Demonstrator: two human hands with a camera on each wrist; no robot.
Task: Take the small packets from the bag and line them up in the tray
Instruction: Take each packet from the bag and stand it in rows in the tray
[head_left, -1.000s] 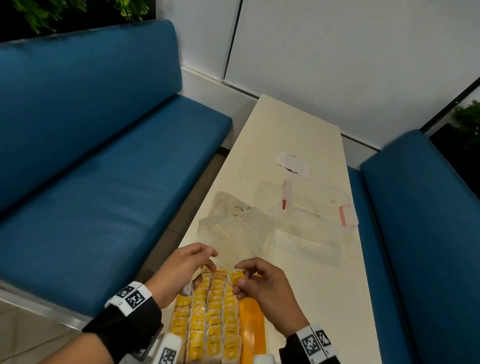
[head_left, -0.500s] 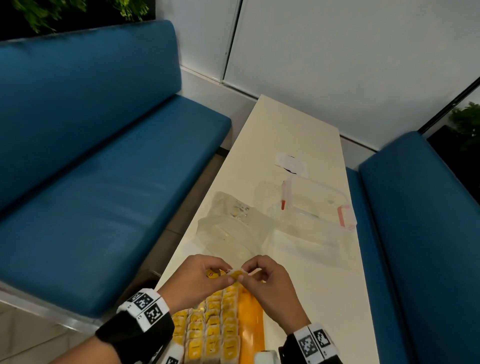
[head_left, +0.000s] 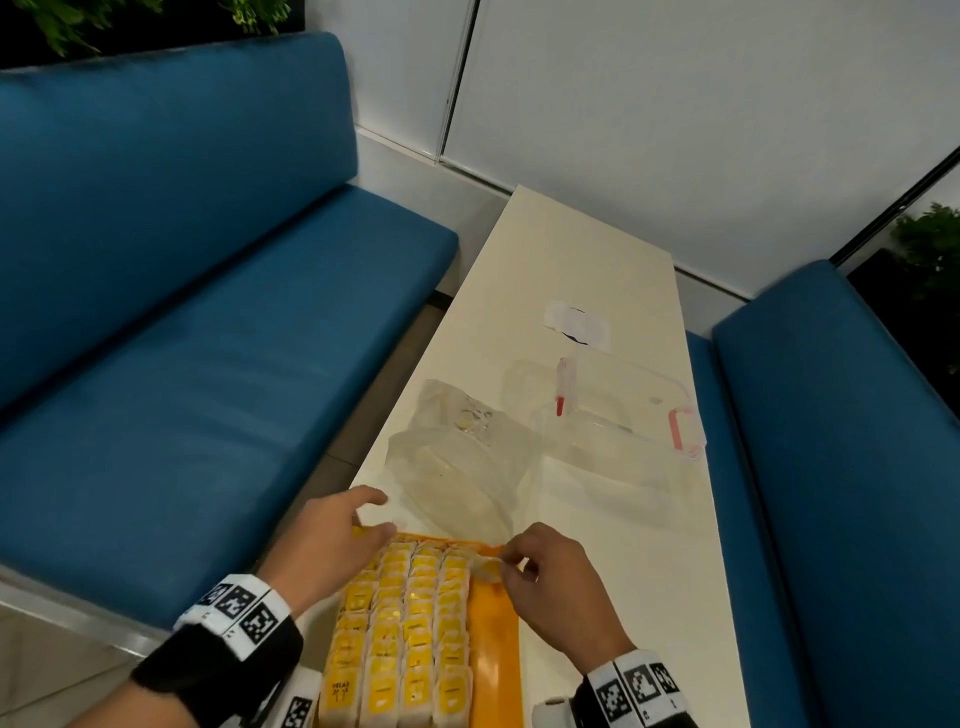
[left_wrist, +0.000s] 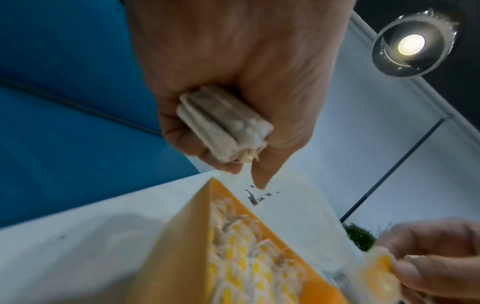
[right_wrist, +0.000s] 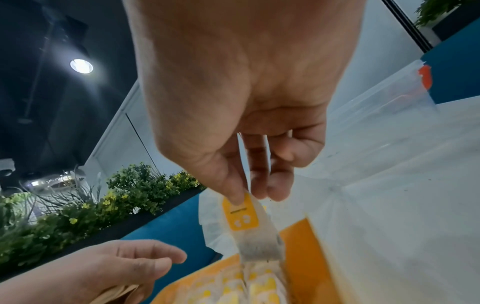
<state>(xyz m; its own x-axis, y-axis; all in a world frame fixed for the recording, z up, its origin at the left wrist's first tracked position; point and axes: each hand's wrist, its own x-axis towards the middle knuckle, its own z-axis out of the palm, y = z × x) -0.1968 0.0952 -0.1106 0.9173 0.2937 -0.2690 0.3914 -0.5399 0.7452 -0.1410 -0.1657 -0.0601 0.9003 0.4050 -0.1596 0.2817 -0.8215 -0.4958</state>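
An orange tray (head_left: 494, 654) at the near table edge holds several rows of small packets (head_left: 410, 639) with yellow tags. Its right strip is bare. My right hand (head_left: 511, 564) pinches one packet (head_left: 487, 570) by its yellow tag (right_wrist: 241, 216) over the tray's far right corner. In the left wrist view my left hand (left_wrist: 241, 170) curls round a small stack of packets (left_wrist: 223, 127) in its palm. In the head view my left hand (head_left: 376, 514) hovers at the tray's far left corner. A crumpled clear bag (head_left: 457, 467) lies just beyond the tray.
A second clear zip bag (head_left: 618, 415) with a red slider lies further back, right of the first. A white label (head_left: 574, 322) sits on the cream table (head_left: 597, 249) beyond it. Blue benches (head_left: 208, 364) flank the narrow table on both sides.
Half a second ago both hands met at the tray's far edge. They have now parted: the right hand holds a packet to the right, and the left hand has drawn back left.
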